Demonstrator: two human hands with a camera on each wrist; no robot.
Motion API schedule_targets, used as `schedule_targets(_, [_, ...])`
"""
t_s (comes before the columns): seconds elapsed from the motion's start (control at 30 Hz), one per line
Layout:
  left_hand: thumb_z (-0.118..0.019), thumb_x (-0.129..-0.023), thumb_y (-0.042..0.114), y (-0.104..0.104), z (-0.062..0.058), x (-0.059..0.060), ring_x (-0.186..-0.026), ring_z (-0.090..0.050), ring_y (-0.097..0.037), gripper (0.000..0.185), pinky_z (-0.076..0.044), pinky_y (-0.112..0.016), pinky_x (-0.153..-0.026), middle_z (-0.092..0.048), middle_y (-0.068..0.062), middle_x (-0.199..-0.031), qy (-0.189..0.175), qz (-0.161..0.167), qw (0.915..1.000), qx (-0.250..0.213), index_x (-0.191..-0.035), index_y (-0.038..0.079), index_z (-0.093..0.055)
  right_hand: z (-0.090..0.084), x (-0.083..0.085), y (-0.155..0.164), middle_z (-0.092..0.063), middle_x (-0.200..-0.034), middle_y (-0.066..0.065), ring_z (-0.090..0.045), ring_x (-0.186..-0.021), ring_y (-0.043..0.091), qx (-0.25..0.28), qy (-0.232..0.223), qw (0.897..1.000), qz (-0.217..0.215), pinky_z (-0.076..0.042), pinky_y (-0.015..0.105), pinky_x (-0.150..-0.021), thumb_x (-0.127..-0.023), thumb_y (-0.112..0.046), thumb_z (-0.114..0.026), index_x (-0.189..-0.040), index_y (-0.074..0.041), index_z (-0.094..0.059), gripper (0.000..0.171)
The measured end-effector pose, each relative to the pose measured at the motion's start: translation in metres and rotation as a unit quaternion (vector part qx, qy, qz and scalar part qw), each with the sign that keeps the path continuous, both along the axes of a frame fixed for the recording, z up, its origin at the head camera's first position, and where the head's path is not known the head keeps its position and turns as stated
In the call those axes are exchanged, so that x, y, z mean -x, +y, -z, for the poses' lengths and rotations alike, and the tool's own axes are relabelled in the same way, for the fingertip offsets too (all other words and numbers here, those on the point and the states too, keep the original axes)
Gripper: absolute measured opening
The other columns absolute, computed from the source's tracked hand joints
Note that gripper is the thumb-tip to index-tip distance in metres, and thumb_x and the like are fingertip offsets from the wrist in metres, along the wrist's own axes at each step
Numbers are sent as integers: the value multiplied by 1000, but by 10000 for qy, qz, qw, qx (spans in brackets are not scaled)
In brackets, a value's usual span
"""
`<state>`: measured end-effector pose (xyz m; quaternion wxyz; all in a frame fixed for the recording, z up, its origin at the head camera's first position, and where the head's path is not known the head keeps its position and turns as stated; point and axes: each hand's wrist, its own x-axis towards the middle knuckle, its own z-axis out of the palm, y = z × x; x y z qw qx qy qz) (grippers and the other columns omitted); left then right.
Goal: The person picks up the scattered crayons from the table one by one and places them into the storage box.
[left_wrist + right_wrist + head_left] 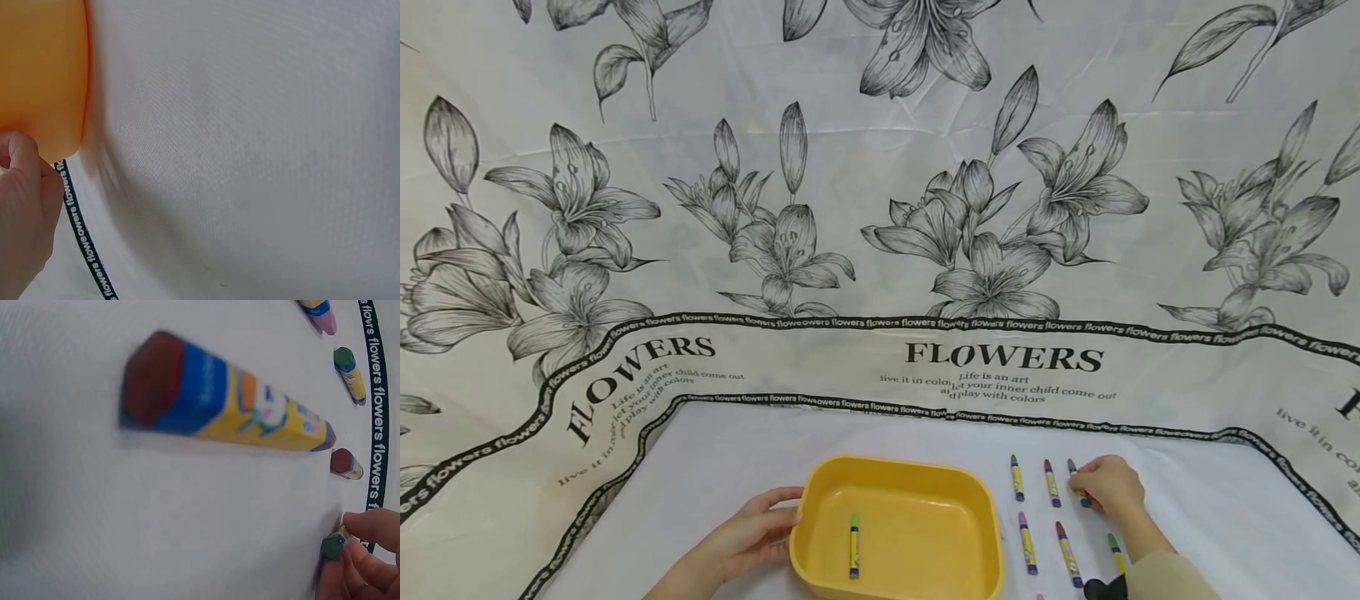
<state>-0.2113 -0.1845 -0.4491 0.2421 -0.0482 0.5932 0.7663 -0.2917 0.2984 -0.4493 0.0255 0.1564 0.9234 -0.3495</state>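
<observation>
My left hand [752, 529]: rests against the left wall of the yellow tub [925, 475], fingers curved onto its side to steady it; the left wrist view shows my thumb right at the tub's corner.

My right hand [1108, 485]: down on the table to the right of the tub, fingertips [369, 528] pinching the dark-tipped crayon [334, 545] at the far right end of the back row. It looks pinched but not lifted, though the wrist view is blurred, so I can't be sure.

Green crayon [853, 546]: already lying in the tub, near its left wall.

Other crayons right of the tub: a blue-tipped one [1017, 477] and a red-tipped one [1052, 482] in the back row; a pink one [1027, 542], a brown-red one [1068, 553] and a green one [1116, 553] in the nearer row, under my wrist.

What could go wrong: my grip is only at the crayon's tip (a round, waxy stick), so it could swivel or slip out as I raise it. My wrist hangs low over the nearer row, and dragging it towards the tub could roll those crayons out of line.

In the way: the two back-row crayons and the tub's right rim lie between my right hand and the tub's inside.

Around: white tablecloth [737, 450] with a black "flowers" border, lily-print backdrop [880, 167] behind the tub.
</observation>
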Motion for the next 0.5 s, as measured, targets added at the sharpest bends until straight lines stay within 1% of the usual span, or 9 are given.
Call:
schedule_targets(0.07, [-60, -88, 7, -1, 1, 0, -89, -54, -16, 62, -51, -29, -77, -55, -14, -110, 2, -11, 10000, -24, -139, -4, -27, -1, 0, 0, -53, -59, 4, -47, -50, 14, 130, -41, 9999, 15, -42, 26, -48, -78, -13, -64, -78, 5, -61, 18])
schedule_targets(0.1, [-60, -89, 7, -1, 1, 0, -90, -54, -16, 61, -51, -29, -77, -55, -14, -110, 3, -20, 10000, -41, -139, -4, -27, -2, 0, 0, -53, -59, 4, -48, -51, 14, 279, -77, 9996, 15, -42, 26, -49, -79, -13, -63, -82, 7, -60, 20])
schedule_targets(0.17, [-59, -89, 7, -1, 1, 1, -90, -55, -16, 61, -51, -29, -78, -55, -14, -110, 4, -28, 10000, -58, -139, -4, -27, -5, 1, 1, -52, -63, 5, -49, -53, 14, 817, -180, 9965, 68, -46, 26, -51, -81, -12, -60, -92, 12, -58, 26])
schedule_targets(0.23, [-59, -89, 7, -2, 1, 0, -90, -55, -16, 61, -51, -29, -77, -55, -14, -111, 12, -35, 10000, -35, -139, -4, -27, -9, 1, 2, -52, -67, 6, -50, -56, 13, 1372, -278, 9901, 57, -49, 25, -53, -83, -12, -58, -103, 16, -52, 35])
schedule_targets(0.33, [-59, -89, 7, -1, 1, -1, -90, -55, -17, 60, -51, -30, -78, -55, -15, -112, 1, -17, 10000, -11, -139, -4, -27, -15, -1, 2, -54, -73, 5, -53, -60, 14, 2023, -398, 9785, -27, -51, 25, -56, -83, -11, -57, -115, 19, -45, 46])
schedule_targets(0.5, [-58, -90, 6, -1, 1, 0, -90, -55, -16, 59, -51, -30, -77, -55, -14, -111, -3, -11, 10000, -58, -139, -4, -27, -31, -6, -9, -58, -81, 5, -56, -66, 13, 2557, -504, 9648, -340, -53, 25, -61, -86, -14, -58, -125, 16, -40, 53])
